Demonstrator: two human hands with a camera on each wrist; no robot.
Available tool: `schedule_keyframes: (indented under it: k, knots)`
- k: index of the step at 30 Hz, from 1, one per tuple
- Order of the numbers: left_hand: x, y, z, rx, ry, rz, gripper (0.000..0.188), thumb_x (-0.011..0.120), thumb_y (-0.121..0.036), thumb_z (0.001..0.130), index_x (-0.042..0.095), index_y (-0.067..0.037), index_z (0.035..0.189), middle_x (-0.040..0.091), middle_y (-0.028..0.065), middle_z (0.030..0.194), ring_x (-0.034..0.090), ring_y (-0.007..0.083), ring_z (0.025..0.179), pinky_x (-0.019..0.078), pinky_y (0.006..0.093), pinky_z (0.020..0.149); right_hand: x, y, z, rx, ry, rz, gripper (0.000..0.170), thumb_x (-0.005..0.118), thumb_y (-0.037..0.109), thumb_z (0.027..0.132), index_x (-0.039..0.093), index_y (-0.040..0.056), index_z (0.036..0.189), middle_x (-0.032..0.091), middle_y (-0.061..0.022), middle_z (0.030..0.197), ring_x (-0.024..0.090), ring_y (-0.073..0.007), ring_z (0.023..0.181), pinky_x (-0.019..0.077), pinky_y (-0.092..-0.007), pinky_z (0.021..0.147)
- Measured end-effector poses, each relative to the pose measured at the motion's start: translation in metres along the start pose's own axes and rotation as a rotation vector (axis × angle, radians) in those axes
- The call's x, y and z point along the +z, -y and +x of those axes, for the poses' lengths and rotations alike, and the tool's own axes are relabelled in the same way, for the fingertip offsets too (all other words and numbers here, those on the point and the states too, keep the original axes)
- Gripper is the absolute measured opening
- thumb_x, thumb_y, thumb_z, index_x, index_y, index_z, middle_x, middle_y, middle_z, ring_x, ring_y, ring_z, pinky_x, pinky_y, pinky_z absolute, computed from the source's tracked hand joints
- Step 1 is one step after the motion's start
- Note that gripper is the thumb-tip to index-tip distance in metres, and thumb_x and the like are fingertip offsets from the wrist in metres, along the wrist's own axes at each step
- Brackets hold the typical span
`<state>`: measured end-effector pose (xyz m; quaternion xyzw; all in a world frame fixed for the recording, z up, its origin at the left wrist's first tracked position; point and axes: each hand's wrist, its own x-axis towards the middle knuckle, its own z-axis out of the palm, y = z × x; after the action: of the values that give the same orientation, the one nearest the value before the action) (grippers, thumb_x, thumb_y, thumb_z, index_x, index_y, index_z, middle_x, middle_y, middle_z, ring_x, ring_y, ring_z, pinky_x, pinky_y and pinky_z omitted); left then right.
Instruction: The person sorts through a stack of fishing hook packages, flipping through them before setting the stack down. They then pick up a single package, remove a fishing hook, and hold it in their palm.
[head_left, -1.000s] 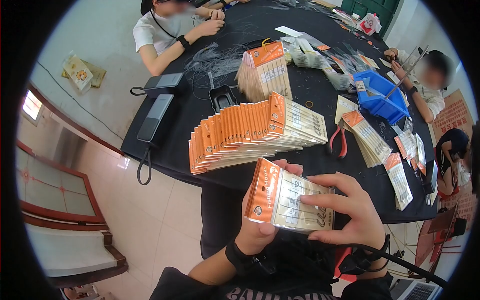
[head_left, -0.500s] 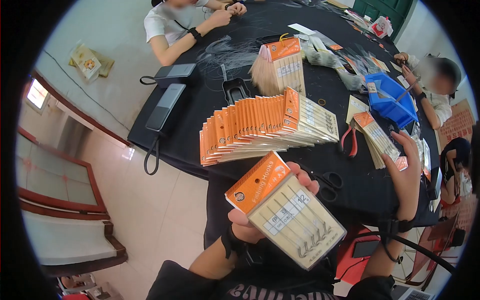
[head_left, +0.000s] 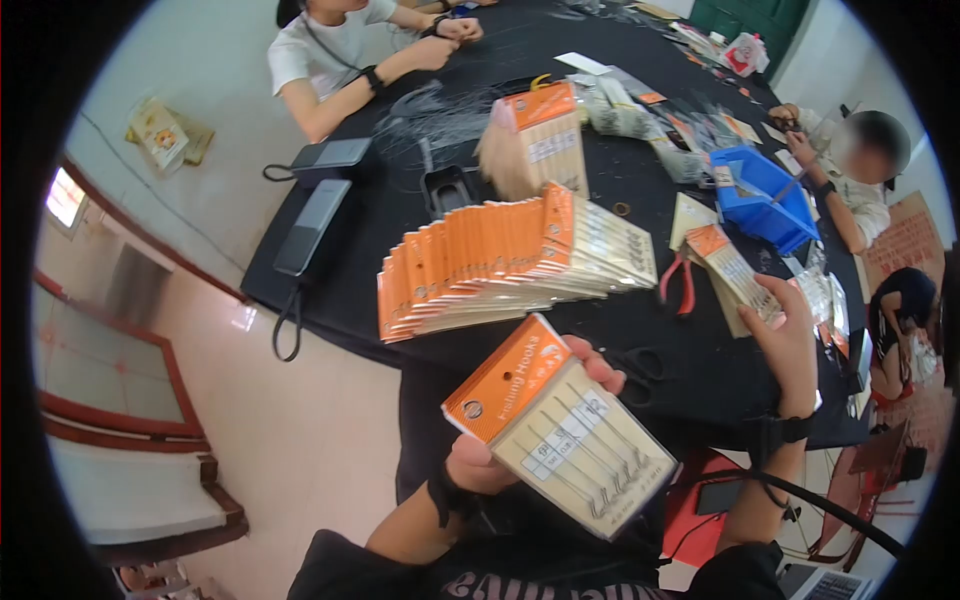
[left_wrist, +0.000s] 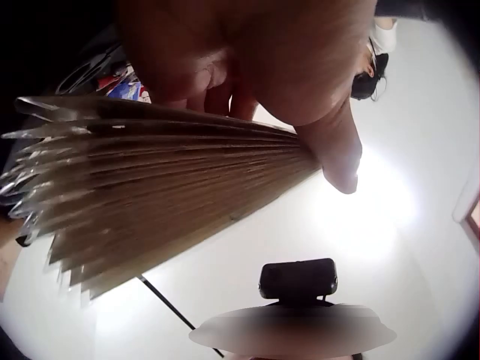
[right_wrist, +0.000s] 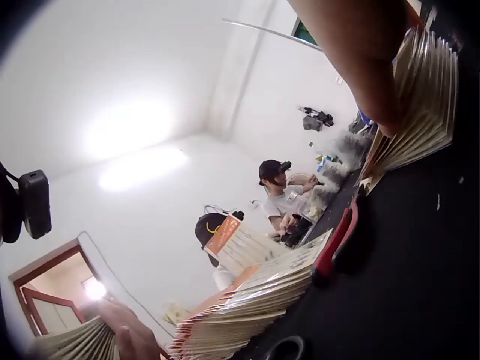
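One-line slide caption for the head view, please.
Left hand holds a stack of Fishing Hooks packets; right hand grips another stack beside red-handled pliers.

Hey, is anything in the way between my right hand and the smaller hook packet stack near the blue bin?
Nothing visible is: your right hand grips the smaller packet stack directly. The red-handled pliers lie beside it, left in the head view.
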<state>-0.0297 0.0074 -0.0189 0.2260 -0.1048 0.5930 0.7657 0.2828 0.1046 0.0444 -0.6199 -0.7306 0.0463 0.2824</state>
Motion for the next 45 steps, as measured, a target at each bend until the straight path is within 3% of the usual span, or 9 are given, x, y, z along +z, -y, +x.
schedule_keyframes:
  k: [3, 5, 9, 10, 14, 18, 21, 24, 45]
  knots:
    - [0.014, -0.007, -0.002, -0.062, -0.279, 0.254, 0.123, 0.088, -0.062, 0.05, 0.034, -0.002, 0.143, 0.048, 0.0174, 0.136, 0.043, 0.0309, 0.134, 0.0352, 0.0459, 0.112, -0.012, 0.007, -0.005, -0.014, -0.056, 0.003, 0.043, 0.075, 0.016, 0.075, 0.064, 0.0034, 0.114, 0.064, -0.0133, 0.112, 0.058, -0.0301, 0.11, 0.0418, -0.0381, 0.098]
    - [0.014, -0.002, 0.0, 0.013, -0.315, 0.333, 0.122, 0.087, -0.062, 0.052, 0.034, -0.002, 0.143, 0.049, 0.0172, 0.136, 0.043, 0.0299, 0.133, 0.0368, 0.0464, 0.111, -0.021, 0.013, -0.012, 0.012, -0.09, 0.062, 0.045, 0.075, 0.016, 0.075, 0.064, 0.0027, 0.116, 0.063, -0.0124, 0.113, 0.057, -0.0273, 0.113, 0.0391, -0.0379, 0.102]
    - [0.028, 0.016, 0.003, 0.209, -0.523, 0.644, 0.124, 0.067, -0.081, 0.06, 0.026, -0.003, 0.147, 0.044, 0.0141, 0.141, 0.039, 0.0303, 0.136, 0.031, 0.0454, 0.115, -0.033, 0.056, -0.028, -0.043, -0.036, 0.377, 0.053, 0.077, 0.021, 0.071, 0.063, 0.0039, 0.12, 0.06, -0.0135, 0.119, 0.056, -0.0264, 0.114, 0.0399, -0.0385, 0.101]
    - [0.032, 0.019, 0.004, 0.196, -0.528, 0.696, 0.126, 0.064, -0.084, 0.061, 0.023, -0.003, 0.148, 0.039, 0.0136, 0.146, 0.036, 0.0295, 0.138, 0.0304, 0.0454, 0.115, -0.034, 0.071, -0.033, -0.113, 0.025, 0.442, 0.055, 0.078, 0.023, 0.07, 0.064, 0.0041, 0.119, 0.059, -0.0144, 0.12, 0.056, -0.0272, 0.114, 0.0406, -0.0385, 0.1]
    - [0.038, 0.025, 0.001, 0.253, -0.54, 0.362, 0.116, 0.092, -0.046, 0.057, 0.029, 0.0, 0.144, 0.046, 0.0139, 0.14, 0.046, 0.0268, 0.131, 0.0372, 0.0437, 0.111, -0.032, 0.112, -0.042, -0.331, 0.263, 0.471, 0.057, 0.083, 0.028, 0.062, 0.07, 0.0078, 0.114, 0.057, -0.0173, 0.124, 0.056, -0.0311, 0.113, 0.0445, -0.0382, 0.094]
    - [0.034, 0.025, -0.011, 0.178, -0.565, 0.325, 0.116, 0.093, -0.042, 0.056, 0.029, 0.002, 0.143, 0.044, 0.0152, 0.142, 0.046, 0.0275, 0.131, 0.0374, 0.0441, 0.111, -0.025, 0.127, -0.045, -0.362, 0.372, 0.525, 0.053, 0.085, 0.027, 0.061, 0.073, 0.0133, 0.112, 0.057, -0.0165, 0.123, 0.058, -0.0303, 0.111, 0.0457, -0.038, 0.093]
    - [0.035, 0.023, -0.01, 0.172, -0.54, 0.349, 0.118, 0.091, -0.047, 0.057, 0.028, 0.002, 0.144, 0.043, 0.017, 0.142, 0.045, 0.0281, 0.132, 0.0368, 0.0438, 0.111, -0.024, 0.131, -0.044, -0.375, 0.43, 0.522, 0.052, 0.086, 0.026, 0.061, 0.074, 0.0149, 0.111, 0.057, -0.0159, 0.123, 0.058, -0.0303, 0.11, 0.0459, -0.0382, 0.093]
    - [0.044, 0.02, 0.004, 0.14, -0.551, 0.653, 0.129, 0.073, -0.079, 0.054, 0.026, -0.002, 0.146, 0.039, 0.0169, 0.144, 0.038, 0.0304, 0.136, 0.03, 0.0471, 0.115, -0.024, 0.134, -0.044, -0.4, 0.458, 0.486, 0.052, 0.086, 0.025, 0.062, 0.074, 0.0159, 0.111, 0.057, -0.0153, 0.124, 0.058, -0.0305, 0.108, 0.0461, -0.0384, 0.092]
    - [0.041, 0.018, 0.003, 0.155, -0.515, 0.639, 0.128, 0.072, -0.08, 0.056, 0.024, -0.003, 0.147, 0.037, 0.0208, 0.145, 0.035, 0.0342, 0.137, 0.0269, 0.0489, 0.116, -0.023, 0.137, -0.048, -0.366, 0.547, 0.434, 0.051, 0.086, 0.029, 0.062, 0.074, 0.0205, 0.111, 0.056, -0.0125, 0.127, 0.056, -0.0307, 0.112, 0.0383, -0.044, 0.101]
